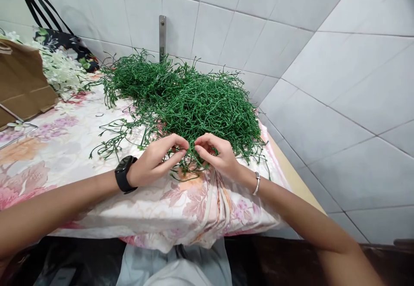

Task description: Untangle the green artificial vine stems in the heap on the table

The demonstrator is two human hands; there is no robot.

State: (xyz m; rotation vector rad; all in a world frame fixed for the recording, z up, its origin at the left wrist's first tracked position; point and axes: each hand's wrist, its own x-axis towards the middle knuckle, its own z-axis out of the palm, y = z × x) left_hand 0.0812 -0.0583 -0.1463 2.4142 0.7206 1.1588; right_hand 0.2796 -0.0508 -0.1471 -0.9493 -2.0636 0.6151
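Observation:
My left hand, with a black watch on its wrist, is pinched at the near edge of a large tangled pile of thin green plastic stems. Close beside it, my right hand also pinches with thumb and forefinger; a silver bracelet circles that wrist. Between the fingertips are thin green artificial flower stems, partly hidden by the fingers. A few loose branching stems lie left of the pile, above my left hand.
A floral tablecloth covers the table. White artificial flowers, a brown paper bag and a black floral handbag stand at the left. Behind is a tiled wall with a metal bracket. Another tiled wall borders the right.

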